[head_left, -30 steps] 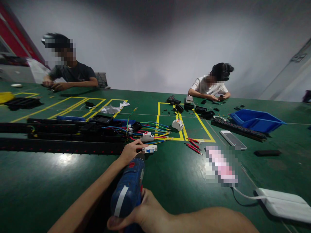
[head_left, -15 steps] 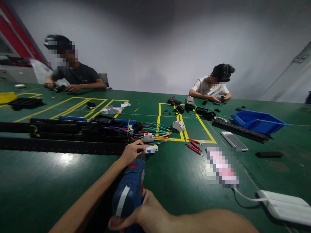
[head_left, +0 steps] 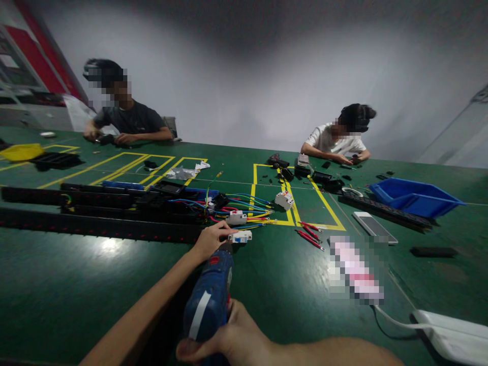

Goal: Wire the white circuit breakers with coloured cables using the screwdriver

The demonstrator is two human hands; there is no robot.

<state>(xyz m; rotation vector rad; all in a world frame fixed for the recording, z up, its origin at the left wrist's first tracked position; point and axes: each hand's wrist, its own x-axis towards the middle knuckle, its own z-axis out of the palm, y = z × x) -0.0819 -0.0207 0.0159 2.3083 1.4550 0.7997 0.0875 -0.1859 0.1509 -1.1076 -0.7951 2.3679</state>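
Note:
My right hand (head_left: 229,340) grips the handle of a blue power drill (head_left: 210,300), whose nose points away from me at a small white circuit breaker (head_left: 241,237) on the green table. My left hand (head_left: 212,238) reaches forward with fingers pinched on that breaker, holding it by its near left side. Red, blue and yellow wires (head_left: 247,209) run from the breaker area into long black cable channels (head_left: 99,218). A second white breaker (head_left: 236,218) lies just beyond.
A third breaker (head_left: 285,200) sits inside a yellow taped square. Red-handled tools (head_left: 309,235) lie right of it. A phone (head_left: 374,227), blue bin (head_left: 415,197) and white power strip (head_left: 453,336) are at the right. Two other people work at the table's far edge.
The view has shifted slightly, moving everything a little right and down. Both hands keep their grips; drill and breaker stay together.

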